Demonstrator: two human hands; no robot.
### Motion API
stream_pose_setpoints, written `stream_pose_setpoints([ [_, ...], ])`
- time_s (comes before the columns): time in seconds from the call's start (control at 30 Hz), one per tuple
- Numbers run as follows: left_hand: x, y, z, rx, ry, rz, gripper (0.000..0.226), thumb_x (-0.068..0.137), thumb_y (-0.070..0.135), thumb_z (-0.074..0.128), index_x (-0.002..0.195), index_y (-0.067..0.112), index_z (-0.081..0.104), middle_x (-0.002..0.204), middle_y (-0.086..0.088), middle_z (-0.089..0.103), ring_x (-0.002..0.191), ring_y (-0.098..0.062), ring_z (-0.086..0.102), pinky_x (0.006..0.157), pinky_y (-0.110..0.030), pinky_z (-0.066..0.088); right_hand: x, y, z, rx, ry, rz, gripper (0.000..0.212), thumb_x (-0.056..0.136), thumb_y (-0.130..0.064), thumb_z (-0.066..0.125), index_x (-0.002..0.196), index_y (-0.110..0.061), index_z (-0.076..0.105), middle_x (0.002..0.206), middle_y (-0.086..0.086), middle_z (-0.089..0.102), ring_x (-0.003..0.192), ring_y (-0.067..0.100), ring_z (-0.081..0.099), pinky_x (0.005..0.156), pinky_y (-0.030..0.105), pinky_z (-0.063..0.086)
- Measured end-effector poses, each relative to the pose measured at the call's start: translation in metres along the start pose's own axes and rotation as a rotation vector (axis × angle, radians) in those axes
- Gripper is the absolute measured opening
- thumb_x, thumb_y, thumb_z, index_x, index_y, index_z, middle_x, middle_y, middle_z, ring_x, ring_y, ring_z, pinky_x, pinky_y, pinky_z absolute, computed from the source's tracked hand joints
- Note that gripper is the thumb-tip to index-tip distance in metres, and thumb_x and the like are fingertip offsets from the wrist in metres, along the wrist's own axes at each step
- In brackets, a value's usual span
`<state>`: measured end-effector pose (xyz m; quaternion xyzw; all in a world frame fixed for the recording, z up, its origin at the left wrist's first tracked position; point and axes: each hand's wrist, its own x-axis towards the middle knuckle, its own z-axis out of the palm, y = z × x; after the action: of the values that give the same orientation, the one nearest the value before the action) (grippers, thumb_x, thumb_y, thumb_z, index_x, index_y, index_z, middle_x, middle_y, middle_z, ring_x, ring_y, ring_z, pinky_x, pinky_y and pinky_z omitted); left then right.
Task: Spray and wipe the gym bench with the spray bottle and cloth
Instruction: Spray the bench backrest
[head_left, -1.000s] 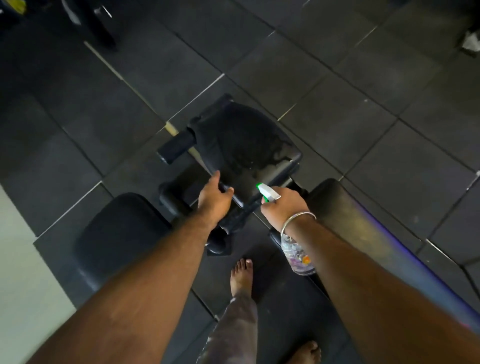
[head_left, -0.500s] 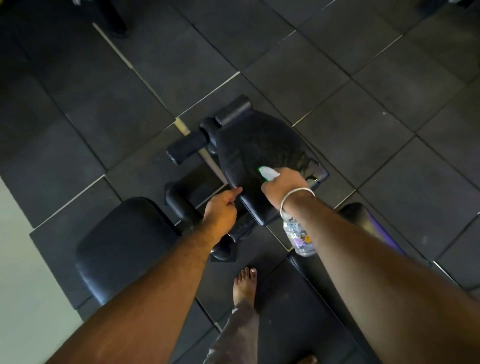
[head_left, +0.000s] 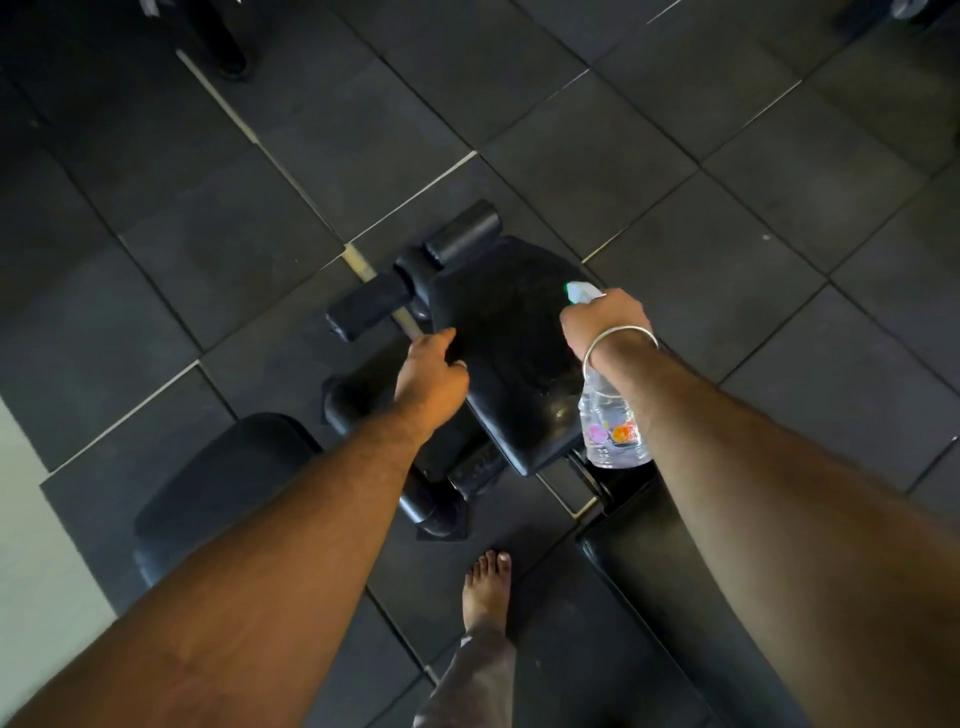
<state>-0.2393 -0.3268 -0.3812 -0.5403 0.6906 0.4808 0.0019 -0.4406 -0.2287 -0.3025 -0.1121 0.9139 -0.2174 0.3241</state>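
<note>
The gym bench (head_left: 509, 353), its black seat pad angled across dark rubber floor tiles (head_left: 675, 156), has open floor beyond its far and right edges; foam rollers (head_left: 371, 306) crowd its left side. My left hand (head_left: 431, 379) rests loosely curled on the pad's left edge; whether it holds a cloth I cannot tell. My right hand (head_left: 605, 325) grips a clear spray bottle (head_left: 613, 431) above the pad's right edge.
</note>
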Motion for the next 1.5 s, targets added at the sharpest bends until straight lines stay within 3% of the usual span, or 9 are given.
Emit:
stream_pose_setpoints([
  [0.27,0.003,0.006,-0.004,0.114,0.004,-0.006,0.059,0.098,0.022,0.059,0.156,0.024,0.054,0.157,-0.002,0.052,0.135,-0.024,0.061,0.114,-0.04,0.05,0.008,0.033,-0.02,-0.044,-0.177,0.063,0.036,0.057,-0.018,0.058,0.088,-0.006,0.071,0.076,0.013,0.079,0.08,0.042,0.078,0.079,0.057,0.065],
  [0.37,-0.005,0.005,-0.002,0.174,0.0,0.029,0.058,0.099,0.022,0.059,0.157,0.024,0.053,0.158,0.0,0.049,0.134,-0.023,0.06,0.113,-0.034,0.047,-0.012,0.062,-0.013,-0.199,-0.362,0.03,0.04,0.06,-0.016,0.064,0.098,-0.012,0.076,0.081,0.013,0.08,0.082,0.04,0.078,0.082,0.052,0.066],
  [0.5,-0.017,0.01,0.006,0.151,0.016,0.02,0.06,0.102,0.019,0.058,0.161,0.023,0.047,0.164,0.001,0.042,0.139,-0.023,0.056,0.112,-0.031,0.043,-0.039,0.091,-0.002,-0.258,-0.385,0.038,0.012,0.07,-0.016,0.058,0.075,-0.022,0.066,0.086,0.011,0.08,0.085,0.037,0.075,0.081,0.038,0.061],
  [0.67,-0.032,0.023,0.024,0.353,0.036,0.114,0.066,0.103,0.022,0.06,0.165,0.021,0.038,0.173,-0.001,0.032,0.154,-0.028,0.039,0.123,-0.054,0.038,-0.03,0.111,-0.019,-0.11,-0.131,0.124,0.04,0.064,-0.032,0.058,0.094,-0.013,0.074,0.094,0.018,0.078,0.089,0.04,0.075,0.086,0.043,0.062],
  [0.93,-0.047,0.044,0.054,0.692,-0.064,0.264,0.071,0.104,0.029,0.06,0.168,0.028,0.029,0.179,-0.002,0.019,0.164,-0.023,0.019,0.129,-0.057,0.022,0.005,0.123,-0.038,0.154,-0.029,0.206,0.048,0.064,-0.036,0.053,0.098,-0.009,0.075,0.091,0.014,0.079,0.086,0.04,0.077,0.085,0.053,0.065],
  [1.1,-0.094,0.066,0.074,0.36,-0.212,0.415,0.084,0.091,0.042,0.081,0.162,0.02,0.044,0.167,0.0,0.045,0.154,-0.017,0.041,0.127,-0.037,0.034,-0.011,0.152,-0.051,0.341,0.147,0.19,0.041,0.061,-0.044,0.064,0.091,-0.019,0.074,0.08,0.006,0.077,0.075,0.036,0.075,0.077,0.05,0.065],
  [1.23,-0.166,0.087,0.118,0.192,-0.526,0.584,0.091,0.069,0.064,0.088,0.148,0.043,0.049,0.136,0.036,0.062,0.124,0.02,0.054,0.109,-0.014,0.046,-0.051,0.189,-0.072,0.639,0.273,0.101,0.04,0.053,-0.042,0.061,0.089,-0.032,0.075,0.07,-0.003,0.071,0.066,0.027,0.069,0.069,0.05,0.064],
  [1.33,-0.202,0.096,0.166,0.224,-0.574,0.585,0.105,0.063,0.06,0.097,0.153,0.039,0.047,0.141,0.019,0.066,0.13,0.001,0.061,0.111,-0.032,0.052,-0.091,0.214,-0.095,0.749,0.361,0.036,0.041,0.055,-0.039,0.059,0.093,-0.04,0.076,0.073,-0.006,0.072,0.064,0.014,0.068,0.062,0.036,0.059],
  [1.5,-0.248,0.118,0.238,0.45,-0.332,0.668,0.087,0.068,0.062,0.091,0.141,0.032,0.054,0.131,0.005,0.073,0.119,-0.02,0.072,0.095,-0.025,0.052,-0.143,0.269,-0.13,0.806,0.494,-0.125,0.034,0.068,-0.032,0.07,0.097,-0.05,0.073,0.088,-0.014,0.073,0.083,0.007,0.072,0.07,0.026,0.061],
])
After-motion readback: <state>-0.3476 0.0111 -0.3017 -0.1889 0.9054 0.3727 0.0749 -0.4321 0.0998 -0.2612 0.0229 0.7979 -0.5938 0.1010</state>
